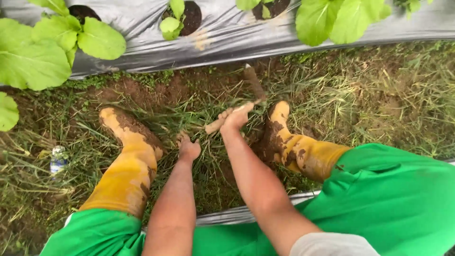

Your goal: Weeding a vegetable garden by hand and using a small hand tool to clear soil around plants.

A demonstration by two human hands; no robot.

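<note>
My right hand is closed round the wooden handle of a small hand hoe. Its muddy blade points away from me into the soil of the furrow. My left hand reaches down into the cut grass between my two boots; I cannot tell whether it grips any blades. Both hands are smeared with mud. The grass lies flattened on brown earth in front of them.
My yellow, mud-caked rubber boots stand either side of the hands, with green trousers above. A raised bed under grey plastic mulch runs along the top, with leafy green plants in holes. A small bottle lies left.
</note>
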